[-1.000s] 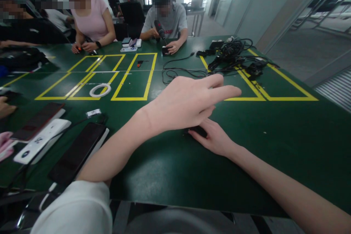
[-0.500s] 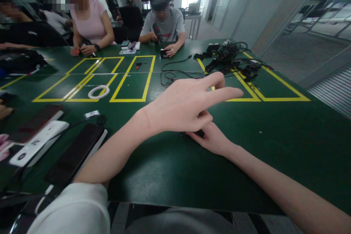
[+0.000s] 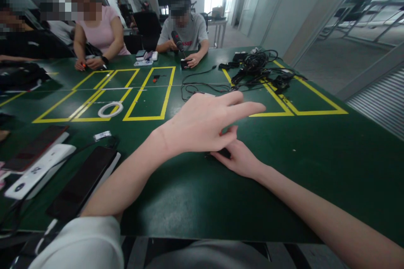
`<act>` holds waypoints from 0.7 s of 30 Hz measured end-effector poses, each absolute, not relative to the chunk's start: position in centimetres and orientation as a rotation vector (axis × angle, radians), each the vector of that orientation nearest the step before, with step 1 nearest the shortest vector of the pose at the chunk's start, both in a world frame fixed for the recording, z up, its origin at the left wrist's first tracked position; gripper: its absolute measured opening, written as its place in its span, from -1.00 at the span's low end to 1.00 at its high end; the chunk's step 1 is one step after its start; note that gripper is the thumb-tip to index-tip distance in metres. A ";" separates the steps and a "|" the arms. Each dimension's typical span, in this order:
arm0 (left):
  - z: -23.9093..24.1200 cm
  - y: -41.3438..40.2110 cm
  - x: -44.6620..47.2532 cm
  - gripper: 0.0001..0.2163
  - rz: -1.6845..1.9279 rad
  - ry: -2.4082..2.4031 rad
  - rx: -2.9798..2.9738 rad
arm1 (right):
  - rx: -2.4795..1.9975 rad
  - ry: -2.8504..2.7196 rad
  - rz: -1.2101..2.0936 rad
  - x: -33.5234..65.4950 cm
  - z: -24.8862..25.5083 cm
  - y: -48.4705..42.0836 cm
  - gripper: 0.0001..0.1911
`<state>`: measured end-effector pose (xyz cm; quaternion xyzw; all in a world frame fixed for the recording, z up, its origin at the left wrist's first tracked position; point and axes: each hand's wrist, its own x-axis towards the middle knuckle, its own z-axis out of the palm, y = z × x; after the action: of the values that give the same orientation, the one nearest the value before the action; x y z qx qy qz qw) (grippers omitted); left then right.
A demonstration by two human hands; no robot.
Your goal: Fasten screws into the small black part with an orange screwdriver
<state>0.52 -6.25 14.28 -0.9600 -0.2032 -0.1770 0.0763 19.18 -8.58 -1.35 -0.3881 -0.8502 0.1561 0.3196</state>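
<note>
My left hand [image 3: 203, 122] reaches across from the left, back side up, over the front middle of the green table. Two of its fingers extend to the right while the lower ones bend in as if pinching. A speck of orange shows between them, too small to name. Just below and behind it is my right hand [image 3: 241, 157], fingers closed round a small black object [image 3: 225, 152] low over the table. Most of that object is hidden by my left hand, so its kind cannot be made out.
Left of my arm lie a black phone [image 3: 83, 180], a white power strip [image 3: 41, 170] and another phone [image 3: 36, 147]. A tape roll [image 3: 110, 109] sits beyond. Tangled black cables [image 3: 257, 65] lie back right. Across the table, a person holds a power drill [image 3: 177, 41].
The whole view has shifted slightly, with the table and both hands a little further left in the picture. Both hands keep nearly the same pose.
</note>
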 end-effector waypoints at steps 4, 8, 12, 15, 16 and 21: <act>14.3 -6.1 0.5 -0.51 -0.550 -0.551 -2.897 | -1.037 -2.238 0.403 19.2 -1.3 -8.6 -0.86; 14.4 -6.2 0.4 -0.50 -0.543 -0.597 -2.926 | -1.028 -2.245 0.391 19.2 -1.2 -8.6 -0.85; 14.6 -6.3 0.3 -0.52 -0.548 -0.538 -2.953 | -1.022 -2.241 0.395 19.2 -1.2 -8.6 -0.88; 14.6 -6.3 0.2 -0.50 -0.532 -0.596 -2.920 | -1.028 -2.255 0.391 19.2 -1.2 -8.5 -0.83; 14.6 -6.3 0.2 -0.50 -0.526 -0.607 -2.908 | -1.028 -2.256 0.384 19.2 -1.2 -8.5 -0.83; 14.6 -6.1 0.1 -0.52 -0.540 -0.536 -2.912 | -1.016 -2.250 0.370 19.2 -1.3 -8.5 -0.87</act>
<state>0.13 -6.12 14.61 -0.9654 -0.1778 -0.1792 0.0659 19.21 -8.52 -1.27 -0.3861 -0.8548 0.1405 0.3170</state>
